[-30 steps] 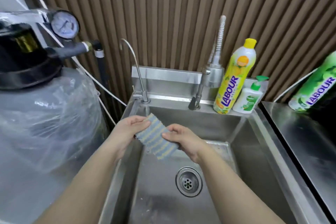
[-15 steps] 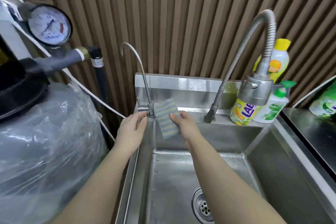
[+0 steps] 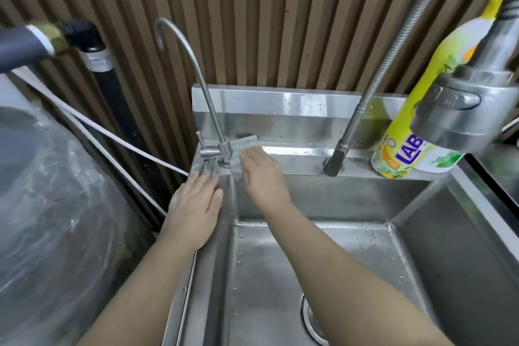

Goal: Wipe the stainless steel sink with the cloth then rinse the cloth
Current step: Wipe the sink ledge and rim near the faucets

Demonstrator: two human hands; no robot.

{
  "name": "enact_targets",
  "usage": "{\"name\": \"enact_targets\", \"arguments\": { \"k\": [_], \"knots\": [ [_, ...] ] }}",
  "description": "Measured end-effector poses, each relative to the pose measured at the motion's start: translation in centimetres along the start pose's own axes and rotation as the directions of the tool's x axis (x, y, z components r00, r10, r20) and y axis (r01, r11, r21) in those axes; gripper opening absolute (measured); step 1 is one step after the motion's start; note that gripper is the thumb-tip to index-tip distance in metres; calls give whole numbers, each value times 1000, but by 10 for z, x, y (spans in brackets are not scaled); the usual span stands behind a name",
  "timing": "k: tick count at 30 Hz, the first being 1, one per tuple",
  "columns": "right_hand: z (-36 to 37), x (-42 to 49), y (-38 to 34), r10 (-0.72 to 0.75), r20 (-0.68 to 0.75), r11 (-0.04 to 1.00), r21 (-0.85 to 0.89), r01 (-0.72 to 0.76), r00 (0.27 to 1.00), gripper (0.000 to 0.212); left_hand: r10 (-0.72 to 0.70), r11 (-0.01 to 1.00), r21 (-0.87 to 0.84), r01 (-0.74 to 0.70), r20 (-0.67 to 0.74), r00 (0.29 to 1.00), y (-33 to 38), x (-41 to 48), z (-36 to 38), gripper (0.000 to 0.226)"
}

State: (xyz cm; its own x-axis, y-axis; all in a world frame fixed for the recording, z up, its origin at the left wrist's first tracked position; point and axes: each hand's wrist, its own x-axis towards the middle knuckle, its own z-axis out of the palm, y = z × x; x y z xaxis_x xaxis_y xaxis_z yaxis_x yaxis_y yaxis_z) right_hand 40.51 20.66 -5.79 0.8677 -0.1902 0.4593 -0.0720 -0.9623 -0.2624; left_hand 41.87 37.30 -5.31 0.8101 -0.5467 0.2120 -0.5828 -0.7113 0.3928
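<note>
both hands sit at the sink's [image 3: 309,154] back-left ledge, right hand [image 3: 259,170] flat pressing the cloth [image 3: 244,146] beside the slim tap [image 3: 224,149], left hand [image 3: 196,199] open, empty on the rim.

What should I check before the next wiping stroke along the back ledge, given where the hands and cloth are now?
1. Blue and yellow striped cloth flat under the right hand on the ledge: ok.
2. Left hand braced on the stainless steel sink's left rim, off the cloth: ok.
3. Thin gooseneck filter tap touching the cloth's left edge: not ok, it blocks a leftward stroke.
4. Path rightward clear up to the flexible spring faucet's base: ok.
5. Yellow dish soap bottle standing on the ledge beyond: not ok, it blocks a full stroke.
6. Water running: cannot tell.
</note>
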Motion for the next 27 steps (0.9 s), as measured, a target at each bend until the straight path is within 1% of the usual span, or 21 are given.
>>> {"name": "enact_targets", "arguments": {
  "k": [1, 2, 4, 6, 7, 8, 9, 10, 12, 13, 14, 15, 17, 18, 19, 21, 23, 24, 25, 26, 27],
  "knots": [
    [3, -6, 2, -12, 39, 999, -32, 14, 999, 35, -1, 1000, 4, 1, -2, 1000, 1, 0, 1, 79],
    [5, -12, 9, 3, 37, 997, -80, 0, 999, 41, -4, 1000, 4, 4, 0, 1000, 2, -1, 0, 79],
    [1, -21, 27, 124, -18, 978, -168, -126, 992, 48, -15, 1000, 4, 15, 1, 1000, 4, -1, 0, 79],
    [-6, -23, 34, 266, -50, 934, -233, -270, 963, 56, -15, 999, 39, 14, 10, 1000, 3, 0, 1, 77],
    [-7, -21, 29, 304, 8, 924, -244, -293, 953, 61, -7, 998, 63, 6, 18, 1000, 2, 1, 2, 75],
    [-5, -17, 20, 299, 97, 935, -228, -271, 949, 66, 1, 996, 93, -4, 28, 1000, 2, 1, 4, 72],
    [-1, -14, 8, 258, 166, 957, -180, -228, 952, 67, 7, 992, 128, -12, 36, 999, 2, 1, 5, 70],
    [4, -12, 0, 207, 193, 973, -139, -182, 959, 65, 9, 987, 162, -16, 43, 999, 2, 0, 6, 69],
    [6, -13, -4, 132, 211, 987, -119, -108, 969, 57, 1, 981, 194, -10, 50, 999, 4, 0, 6, 72],
    [3, -16, 4, 128, 233, 988, -117, -103, 964, 53, -6, 982, 189, -5, 54, 999, 6, 0, 5, 74],
    [-1, -20, 16, 159, 237, 982, -134, -130, 958, 51, -9, 983, 181, -1, 56, 998, 7, -1, 5, 76],
    [-4, -25, 28, 226, 196, 966, -173, -193, 954, 51, -11, 984, 176, 2, 54, 998, 8, -1, 4, 77],
    [-12, -31, 38, 389, 37, 894, -258, -367, 920, 55, -23, 986, 165, 14, 56, 998, 9, -1, 2, 80],
    [-13, -29, 35, 436, 19, 864, -289, -412, 900, 57, -33, 988, 155, 23, 65, 997, 10, -1, 2, 82],
    [-9, -25, 28, 440, 61, 857, -328, -399, 896, 57, -46, 989, 143, 35, 74, 996, 11, -1, 2, 84],
    [0, -14, 11, 329, 175, 900, -355, -252, 928, 53, -64, 991, 124, 54, 80, 995, 11, -2, 1, 83],
    [-1, -10, 9, 213, 242, 944, -301, -135, 947, 52, -67, 993, 101, 59, 74, 995, 10, -2, 0, 83],
    [-6, -15, 17, 194, 240, 952, -280, -123, 951, 53, -62, 994, 91, 56, 68, 996, 10, -2, 1, 85],
    [-10, -23, 29, 211, 197, 952, -264, -156, 958, 55, -56, 995, 86, 51, 61, 997, 10, -2, 1, 85],
    [-13, -32, 41, 265, 123, 937, -268, -225, 956, 58, -53, 995, 86, 48, 57, 997, 10, -3, 1, 85],
    [-17, -39, 51, 347, 66, 905, -285, -316, 935, 63, -54, 995, 91, 48, 57, 997, 10, -2, 1, 84]
  ]
}}
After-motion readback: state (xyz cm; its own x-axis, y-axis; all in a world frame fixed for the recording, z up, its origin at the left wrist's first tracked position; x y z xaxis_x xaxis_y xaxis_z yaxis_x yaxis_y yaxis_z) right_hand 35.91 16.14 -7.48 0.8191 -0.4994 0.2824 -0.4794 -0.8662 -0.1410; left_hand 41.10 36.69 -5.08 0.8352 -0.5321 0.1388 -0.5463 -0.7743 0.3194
